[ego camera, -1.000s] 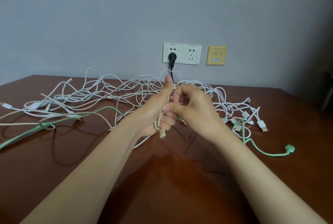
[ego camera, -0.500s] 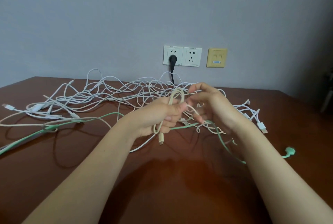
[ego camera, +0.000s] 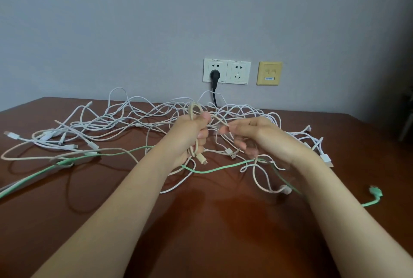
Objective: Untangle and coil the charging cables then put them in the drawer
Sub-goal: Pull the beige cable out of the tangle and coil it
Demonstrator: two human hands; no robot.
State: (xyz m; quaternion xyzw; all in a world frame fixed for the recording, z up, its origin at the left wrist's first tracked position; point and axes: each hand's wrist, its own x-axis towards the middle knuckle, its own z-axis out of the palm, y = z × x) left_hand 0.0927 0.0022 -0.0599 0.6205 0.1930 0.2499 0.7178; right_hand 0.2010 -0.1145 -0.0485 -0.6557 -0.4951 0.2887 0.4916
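Observation:
A tangle of white charging cables sprawls across the brown table. My left hand grips a small coil of beige cable; a loop sticks up above the fist and the plug end hangs below it. My right hand sits just to the right and pinches the same beige cable between thumb and forefinger. A green cable runs from the left edge under both hands to its plug at the right. No drawer is in view.
Two white wall sockets sit above the table's far edge, with a black plug in the left one and its cord dropping behind the cables. A yellow wall plate is beside them. Loose white plugs lie at the right.
My hands have drawn apart; the right hand moved right, pulling the beige cable out from the left fist. The beige loop now stands higher above the left hand.

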